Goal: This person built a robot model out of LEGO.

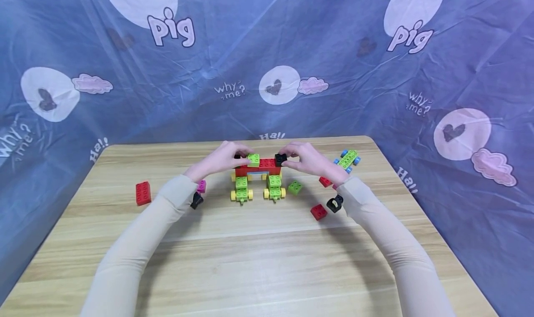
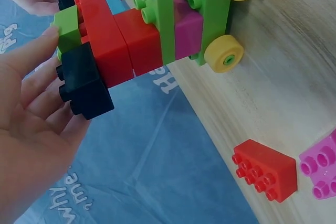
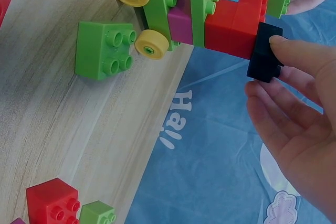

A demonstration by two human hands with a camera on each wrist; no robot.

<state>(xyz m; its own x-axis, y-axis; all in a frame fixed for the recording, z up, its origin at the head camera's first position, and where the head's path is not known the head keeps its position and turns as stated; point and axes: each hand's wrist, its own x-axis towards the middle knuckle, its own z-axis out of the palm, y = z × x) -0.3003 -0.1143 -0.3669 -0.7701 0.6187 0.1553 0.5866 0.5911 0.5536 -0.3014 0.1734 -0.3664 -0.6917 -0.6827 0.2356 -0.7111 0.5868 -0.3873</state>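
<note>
Well, the left hand [image 1: 225,159] pinches a green brick [image 1: 253,160]; the right hand [image 1: 306,158] a black brick [image 1: 281,159]; both sit on the wheeled block toy [image 1: 274,181] on the bench [image 1: 258,256]; crooked pushing could tip it.

Wood-grain desk [image 1: 258,256]; on it we note a wheeled brick build [image 1: 265,168] near the far edge, red eight-stud brick [image 1: 143,193] toward the left edge, blue-wheeled green base [image 1: 347,160] by the far right corner.

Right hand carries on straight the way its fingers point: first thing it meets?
The black block, which the right hand already touches. Past that, probably the green block on the red bricks, though depth is unclear.
</note>
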